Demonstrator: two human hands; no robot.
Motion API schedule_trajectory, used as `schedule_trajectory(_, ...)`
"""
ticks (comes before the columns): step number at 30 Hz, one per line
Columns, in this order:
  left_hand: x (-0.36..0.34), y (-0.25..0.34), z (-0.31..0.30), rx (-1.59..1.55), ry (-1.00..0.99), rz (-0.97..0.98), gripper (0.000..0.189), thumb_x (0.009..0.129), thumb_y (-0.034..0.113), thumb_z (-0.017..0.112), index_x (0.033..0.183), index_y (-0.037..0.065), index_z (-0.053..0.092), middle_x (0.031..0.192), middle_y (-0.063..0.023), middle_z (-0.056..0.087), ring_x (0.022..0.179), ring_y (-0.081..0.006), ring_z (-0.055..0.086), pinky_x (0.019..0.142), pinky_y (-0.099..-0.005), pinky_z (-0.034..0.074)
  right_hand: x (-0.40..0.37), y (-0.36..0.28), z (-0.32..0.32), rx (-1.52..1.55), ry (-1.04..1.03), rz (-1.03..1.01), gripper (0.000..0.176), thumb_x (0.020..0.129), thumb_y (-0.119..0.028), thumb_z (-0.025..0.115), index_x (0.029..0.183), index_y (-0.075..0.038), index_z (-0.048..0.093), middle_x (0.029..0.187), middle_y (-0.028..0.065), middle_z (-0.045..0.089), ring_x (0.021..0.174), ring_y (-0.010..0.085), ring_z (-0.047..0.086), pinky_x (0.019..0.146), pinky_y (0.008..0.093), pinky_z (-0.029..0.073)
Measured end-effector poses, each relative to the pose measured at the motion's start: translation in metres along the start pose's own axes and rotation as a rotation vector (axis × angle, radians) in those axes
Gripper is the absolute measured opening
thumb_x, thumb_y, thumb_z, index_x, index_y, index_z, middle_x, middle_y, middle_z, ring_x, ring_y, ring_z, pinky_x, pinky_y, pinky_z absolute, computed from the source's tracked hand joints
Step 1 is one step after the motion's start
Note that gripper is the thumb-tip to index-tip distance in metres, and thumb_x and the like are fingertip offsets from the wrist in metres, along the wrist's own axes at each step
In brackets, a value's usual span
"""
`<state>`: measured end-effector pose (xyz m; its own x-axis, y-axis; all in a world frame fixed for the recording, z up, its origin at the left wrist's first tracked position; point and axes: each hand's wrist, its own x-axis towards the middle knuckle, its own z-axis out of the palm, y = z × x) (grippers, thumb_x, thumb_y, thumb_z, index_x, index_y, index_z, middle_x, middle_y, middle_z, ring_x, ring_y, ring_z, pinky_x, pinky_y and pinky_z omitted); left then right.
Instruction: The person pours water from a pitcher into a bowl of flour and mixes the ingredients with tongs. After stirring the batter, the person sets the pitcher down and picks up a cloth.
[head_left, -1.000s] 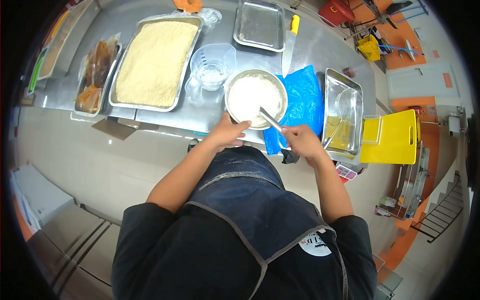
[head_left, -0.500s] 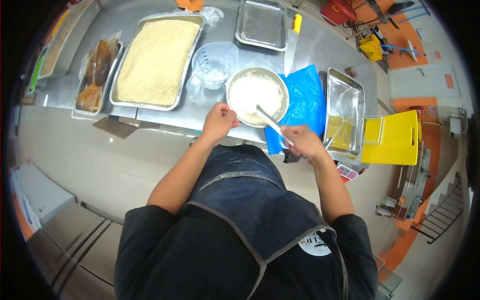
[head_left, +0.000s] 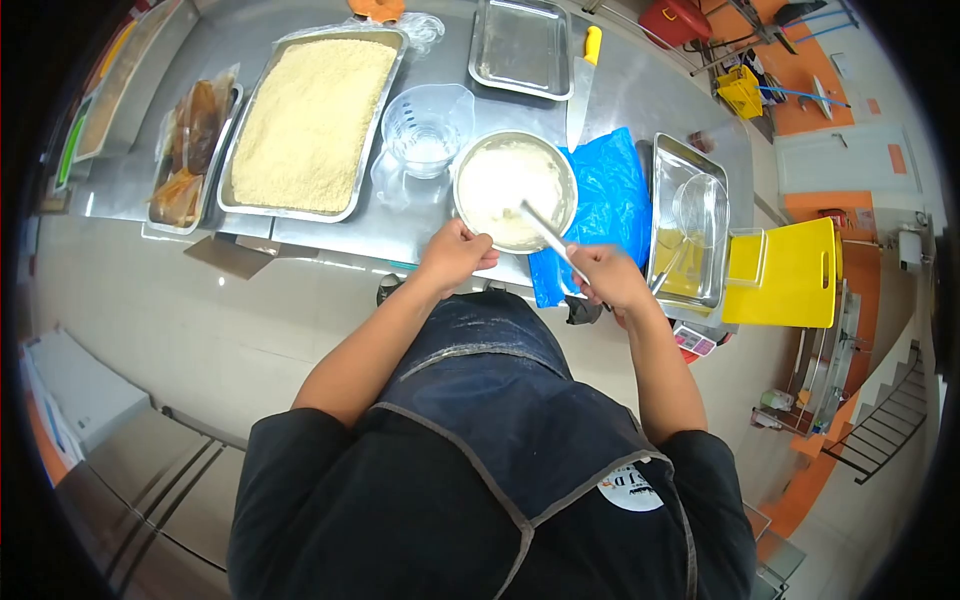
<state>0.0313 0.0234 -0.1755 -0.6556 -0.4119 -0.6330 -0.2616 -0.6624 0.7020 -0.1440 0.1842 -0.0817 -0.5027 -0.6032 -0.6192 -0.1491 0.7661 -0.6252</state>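
The bowl (head_left: pixel 459 192) sits at the near edge of the counter (head_left: pixel 400 228), with white batter (head_left: pixel 500 180) inside. The left hand (head_left: pixel 455 255) grips the bowl's near rim. The right hand (head_left: pixel 608 277), just right of the bowl, is clenched around a metal utensil (head_left: pixel 548 232) whose tip dips into the batter. A blue bag (head_left: pixel 612 195) lies right of the bowl. A jug (head_left: pixel 425 130) stands just left of the bowl and a crumb tray (head_left: pixel 285 212) lies further left. A knife (head_left: pixel 580 90) lies behind the bowl.

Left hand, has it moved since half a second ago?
Yes: the left hand has slid right and nearer, to the bowl's near rim.
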Motion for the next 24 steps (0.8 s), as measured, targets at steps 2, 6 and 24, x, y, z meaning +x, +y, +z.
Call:
schedule_trajectory(2,0.002,-0.005,0.003,-0.049,-0.021,-0.015,0.023,0.093,0.008,0.057,0.107,-0.006,0.047,0.103,-0.0144,0.056,0.095,-0.0227,0.067,0.082,-0.0321,0.060,0.024,0.039,0.009,-0.131,0.140,-0.255,0.036,0.097,-0.027,0.056,0.076,0.001,0.065,0.057,0.0062,0.054,0.046,0.0119,0.046,0.044,0.0308,0.042)
schedule_trajectory(6,0.001,-0.006,0.008,-0.079,-0.059,-0.058,0.028,0.093,0.009,0.058,0.111,-0.008,0.046,0.106,-0.0159,0.056,0.098,-0.0240,0.066,0.086,-0.0342,0.060,-0.007,-0.016,-0.004,0.114,-0.077,0.141,0.036,0.098,-0.025,0.056,0.077,0.003,0.064,0.056,0.0093,0.053,0.046,0.0135,0.045,0.046,0.0341,0.043)
schedule_trajectory(24,0.012,0.031,-0.033,0.212,0.144,0.180,0.033,0.099,0.018,0.054,0.125,-0.002,0.052,0.108,-0.0119,0.062,0.095,-0.0163,0.063,0.079,-0.0295,0.056,0.001,0.010,-0.013,-0.264,0.134,-0.190,0.037,0.097,-0.026,0.056,0.074,0.003,0.064,0.058,0.0054,0.055,0.052,0.0130,0.048,0.052,0.0334,0.041)
